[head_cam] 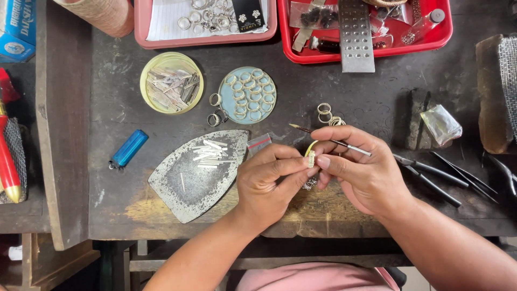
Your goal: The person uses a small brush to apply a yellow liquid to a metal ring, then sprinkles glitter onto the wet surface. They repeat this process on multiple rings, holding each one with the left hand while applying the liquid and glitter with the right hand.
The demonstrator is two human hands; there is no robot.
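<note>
Together both hands (318, 172) pinch a small ring (311, 153), fingertips meeting

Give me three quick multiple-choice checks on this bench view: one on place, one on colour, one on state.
1. Where is the lighter?
A. left of the iron-shaped plate
B. in a red tray
C. right of the pliers

2. What colour is the lighter?
A. green
B. blue
C. white

3. What is the right hand doing?
A. lying flat
B. gripping pliers
C. holding a thin brush

Answers: 1 A, it lies on the bench just beside the plate; 2 B, its body is clear blue; 3 C, the brush crosses its fingers while the left hand pinches a small piece.
</note>
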